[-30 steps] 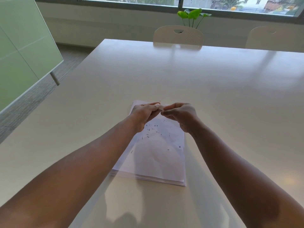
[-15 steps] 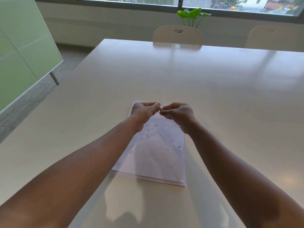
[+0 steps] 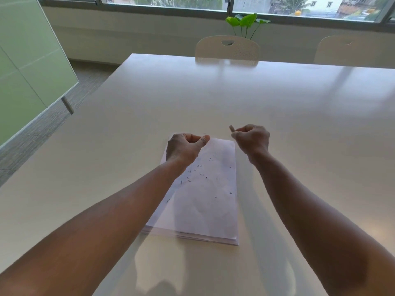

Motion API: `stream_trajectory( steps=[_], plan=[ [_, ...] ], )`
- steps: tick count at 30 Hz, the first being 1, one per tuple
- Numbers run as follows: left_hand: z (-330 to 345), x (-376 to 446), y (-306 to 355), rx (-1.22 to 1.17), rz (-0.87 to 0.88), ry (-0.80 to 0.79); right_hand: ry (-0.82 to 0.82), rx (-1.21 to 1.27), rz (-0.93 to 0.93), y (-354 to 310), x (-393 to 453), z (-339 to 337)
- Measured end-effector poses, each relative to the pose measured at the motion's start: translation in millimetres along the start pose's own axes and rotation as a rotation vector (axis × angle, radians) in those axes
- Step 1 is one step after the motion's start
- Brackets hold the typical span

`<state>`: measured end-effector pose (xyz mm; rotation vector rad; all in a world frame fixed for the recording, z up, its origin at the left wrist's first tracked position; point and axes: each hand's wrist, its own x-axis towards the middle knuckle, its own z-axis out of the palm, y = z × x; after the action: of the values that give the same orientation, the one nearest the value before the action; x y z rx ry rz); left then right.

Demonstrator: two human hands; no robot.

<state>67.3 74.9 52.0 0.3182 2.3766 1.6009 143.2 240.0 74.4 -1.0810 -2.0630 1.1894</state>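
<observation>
Stub [image 3: 231,127]: small pale piece, pinched at the tip of the right grip [image 3: 252,138], thumb & forefinger clamped on it. It is held just past the far right corner of the paper [image 3: 205,201]. What it is exactly is too small to tell.

Left grip [image 3: 183,147] is over the paper's far left corner, fingers curled in, thumb vs. forefinger. Can't tell if anything is in it. The two grips are apart, w/ a clear gap btwn them.

Dark specks [image 3: 196,169] lie scattered on the top sheet, mostly the far half. That's prob. why the work is done over the paper: the sheet catches crumbs & spares the tabletop [image 3: 277,99]. A fingertip pinch suits a thing this small.

The paper is a stack, edges approx. squared, lying lengthwise away from the person.

The tabletop is pale, glossy & large, w/ window glare on it. Two pale chairs [image 3: 227,49] stand at the far side, w/ a green plant [image 3: 245,22] behind one. Window [image 3: 171,1] runs above, green panel [image 3: 25,60] at left, grey floor [image 3: 85,77] below it.
</observation>
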Motion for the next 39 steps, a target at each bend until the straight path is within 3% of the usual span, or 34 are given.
stream_trajectory(
  steps=[6, 11, 18, 24, 28, 32, 39],
  plan=[
    [-2.1, 1.0, -3.0, 0.287, 0.152, 0.020, 0.116, -0.116, 0.032, 30.0, 22.4, -12.7],
    [-3.7, 5.2, -13.4, 0.512, 0.277, 0.054, 0.117, -0.213, 0.073, 50.1, 22.3, -21.7],
    [-6.5, 7.0, -26.6, 0.599, 0.314, 0.054, 0.090, -0.342, 0.076, 65.1, 19.7, -22.2],
    [-9.8, 13.6, -33.5, 0.648, 0.313, 0.032, 0.148, -0.392, -0.114, 53.7, 11.2, -14.6],
    [-12.2, 19.8, -36.3, 0.706, 0.358, -0.001, 0.002, -0.406, -0.323, 45.3, -2.4, 6.7],
    [-11.9, 27.1, -38.6, 0.725, 0.401, -0.030, -0.299, -0.441, -0.492, 40.7, -18.9, 29.4],
    [-17.7, 44.3, -41.9, 0.781, 0.489, -0.108, -0.533, -0.558, -0.502, 41.4, -25.5, 54.1]
  ],
)
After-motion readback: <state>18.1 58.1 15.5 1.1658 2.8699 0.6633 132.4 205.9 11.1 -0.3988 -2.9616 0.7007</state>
